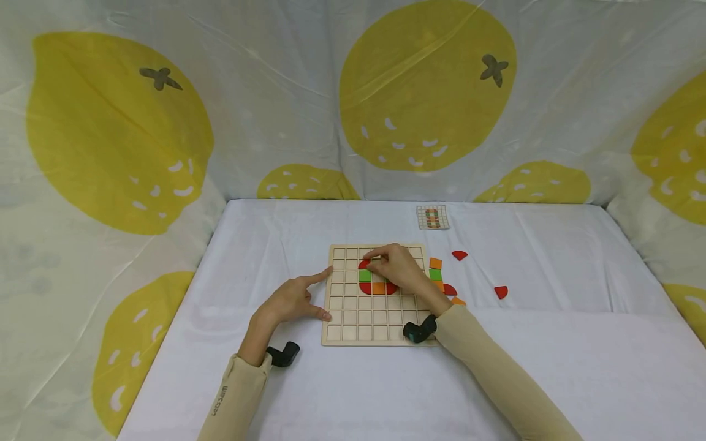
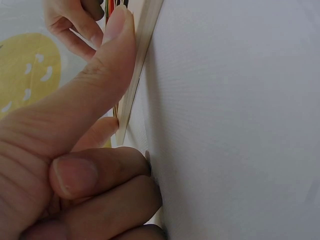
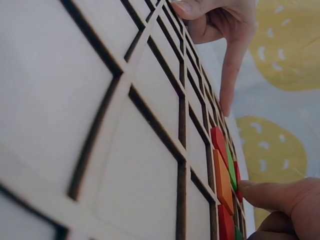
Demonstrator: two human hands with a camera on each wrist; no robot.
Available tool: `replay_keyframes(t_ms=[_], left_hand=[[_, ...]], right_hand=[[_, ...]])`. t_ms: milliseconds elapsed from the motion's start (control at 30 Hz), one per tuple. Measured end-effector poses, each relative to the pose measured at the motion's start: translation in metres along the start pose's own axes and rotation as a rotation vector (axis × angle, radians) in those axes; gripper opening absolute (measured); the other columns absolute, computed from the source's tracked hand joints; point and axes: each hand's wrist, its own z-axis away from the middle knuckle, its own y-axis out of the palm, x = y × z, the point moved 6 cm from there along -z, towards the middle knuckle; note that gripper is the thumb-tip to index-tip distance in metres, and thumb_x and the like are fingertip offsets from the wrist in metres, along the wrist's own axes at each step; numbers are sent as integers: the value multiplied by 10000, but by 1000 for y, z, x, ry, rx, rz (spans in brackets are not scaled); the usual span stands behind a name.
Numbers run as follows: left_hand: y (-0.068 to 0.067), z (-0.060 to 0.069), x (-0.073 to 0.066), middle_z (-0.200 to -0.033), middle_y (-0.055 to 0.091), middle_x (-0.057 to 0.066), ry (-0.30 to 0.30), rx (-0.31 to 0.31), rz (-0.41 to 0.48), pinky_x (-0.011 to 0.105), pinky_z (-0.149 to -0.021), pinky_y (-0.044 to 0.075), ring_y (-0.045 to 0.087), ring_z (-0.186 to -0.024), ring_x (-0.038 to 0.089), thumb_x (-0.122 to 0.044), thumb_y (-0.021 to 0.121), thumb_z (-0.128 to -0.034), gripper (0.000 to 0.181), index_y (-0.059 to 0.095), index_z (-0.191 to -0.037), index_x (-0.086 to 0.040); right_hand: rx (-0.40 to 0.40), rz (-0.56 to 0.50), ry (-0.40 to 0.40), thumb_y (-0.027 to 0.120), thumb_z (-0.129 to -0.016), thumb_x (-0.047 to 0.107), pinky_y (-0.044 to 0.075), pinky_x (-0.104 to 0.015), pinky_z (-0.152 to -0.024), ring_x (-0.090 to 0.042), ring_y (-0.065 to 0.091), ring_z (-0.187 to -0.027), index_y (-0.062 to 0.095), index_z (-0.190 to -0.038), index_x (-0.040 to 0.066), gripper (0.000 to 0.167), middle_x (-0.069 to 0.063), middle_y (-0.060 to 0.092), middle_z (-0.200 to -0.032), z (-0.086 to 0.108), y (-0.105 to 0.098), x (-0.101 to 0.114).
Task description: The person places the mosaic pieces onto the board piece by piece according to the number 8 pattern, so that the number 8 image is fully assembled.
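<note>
A wooden grid board [image 1: 350, 318] lies on the white table. My left hand [image 1: 289, 300] touches its left edge with thumb and index finger spread apart; the other fingers are curled. Over the upper middle cells is my right hand [image 1: 399, 266], its thumb and index finger pinching a red quarter-circle piece [image 1: 364, 264] at a cell. Below that piece sits a green square [image 1: 364, 275], then a row with a red quarter-circle [image 1: 365, 288], an orange square [image 1: 378, 288] and another red quarter-circle [image 1: 391, 288]. The right hand covers the cells beneath it.
Loose orange [image 1: 436, 263] and green [image 1: 436, 275] squares lie by the board's right edge. Red quarter-circles [image 1: 459, 255] are scattered further right. A small pattern card [image 1: 432, 217] lies behind the board. Lemon-print cloth [image 1: 276, 153] stands at the back and sides.
</note>
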Motion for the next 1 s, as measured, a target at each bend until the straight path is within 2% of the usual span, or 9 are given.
replay_keyframes(t_ms=[533, 767, 1000], left_hand=[[0, -1, 0, -593, 312, -51, -14, -7, -2, 269, -575, 265, 283, -562, 115, -337, 945, -723, 1071, 359, -1618, -294], [1, 0, -1, -580, 306, -54, -18, -4, -3, 260, -567, 261, 266, -549, 111, -339, 946, -719, 1075, 359, -1618, -294], [0, 1, -2, -580, 290, -51, -24, -7, 6, 260, -568, 253, 257, -550, 114, -322, 948, -718, 1077, 359, -1618, -278]], right_hand=[[-33, 2, 2, 751, -962, 226, 287, -250, -555, -125, 346, -535, 813, -1141, 162, 200, 35, 387, -575, 6, -8, -2], [-89, -35, 6, 772, -943, 198, 273, -249, -542, -134, 320, -534, 801, -1163, 126, 234, 24, 389, -578, 28, -35, -11], [-141, -14, 49, 773, -943, 211, 242, -238, -480, -142, 310, -505, 794, -1170, 103, 252, 20, 359, -591, 51, -68, -39]])
